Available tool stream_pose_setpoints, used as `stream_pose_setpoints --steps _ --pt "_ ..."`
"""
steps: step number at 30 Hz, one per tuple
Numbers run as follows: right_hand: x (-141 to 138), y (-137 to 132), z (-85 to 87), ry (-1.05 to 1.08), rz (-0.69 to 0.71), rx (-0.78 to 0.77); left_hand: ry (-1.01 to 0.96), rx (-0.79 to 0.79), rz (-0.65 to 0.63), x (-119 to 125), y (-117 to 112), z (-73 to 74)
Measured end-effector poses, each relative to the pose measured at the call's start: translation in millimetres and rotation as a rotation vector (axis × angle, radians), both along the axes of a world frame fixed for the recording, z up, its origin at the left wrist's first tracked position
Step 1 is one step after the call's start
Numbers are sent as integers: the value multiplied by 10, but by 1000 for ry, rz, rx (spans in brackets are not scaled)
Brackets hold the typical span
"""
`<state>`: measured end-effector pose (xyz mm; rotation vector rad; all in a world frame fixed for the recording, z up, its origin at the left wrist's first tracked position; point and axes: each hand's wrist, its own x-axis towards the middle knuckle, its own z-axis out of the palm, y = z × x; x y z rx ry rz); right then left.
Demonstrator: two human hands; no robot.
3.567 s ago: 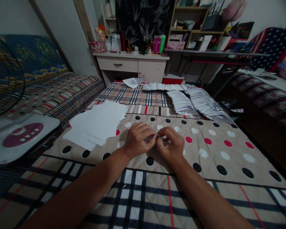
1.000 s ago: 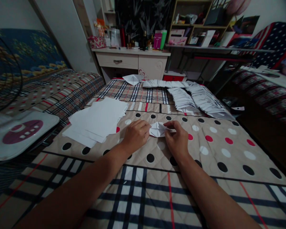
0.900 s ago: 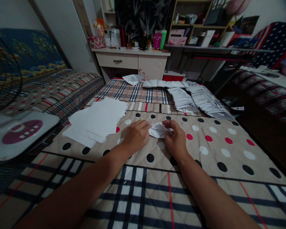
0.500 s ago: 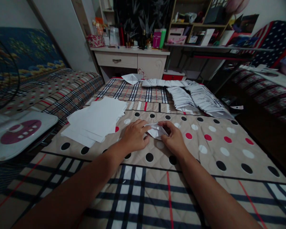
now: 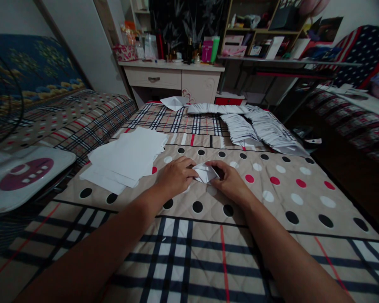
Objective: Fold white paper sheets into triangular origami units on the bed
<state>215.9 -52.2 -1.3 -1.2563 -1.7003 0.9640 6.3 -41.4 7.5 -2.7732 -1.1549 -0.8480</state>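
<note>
A small folded white paper piece (image 5: 205, 173) lies on the dotted quilt (image 5: 271, 198) between both hands. My left hand (image 5: 176, 176) pinches its left edge with curled fingers. My right hand (image 5: 229, 181) grips its right side, fingers bent around it. A loose stack of flat white sheets (image 5: 128, 160) sits just left of my left hand.
Long rows of folded white paper pieces (image 5: 259, 131) lie at the far end of the quilt, with one larger folded shape (image 5: 174, 102) beside them. A fan base (image 5: 22, 179) stands at the left. A cluttered dresser (image 5: 173, 75) and shelves stand beyond the bed.
The paper piece was spread wider a second ago; both hands have pushed it together into a smaller, more folded shape. The view has shifted slightly.
</note>
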Motion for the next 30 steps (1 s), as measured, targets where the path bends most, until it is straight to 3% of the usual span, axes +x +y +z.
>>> stream_pose_setpoints --steps 4,10,16,22,27,30 --pt "0 -13 56 -36 -31 -10 -2 -11 -20 -26 31 -24" --pt "6 -21 74 -92 -35 17 -70 -53 55 -15 48 -61" --pt "11 -27 26 -290 -18 201 -24 -84 126 25 5 -26" --pt "5 -36 12 -464 13 419 -100 -112 157 -7 31 -50" --pt "9 -29 -9 -451 -46 420 -157 -155 144 -24 45 -74" --pt "6 -23 -19 -424 -105 405 -139 -103 129 -9 20 -38"
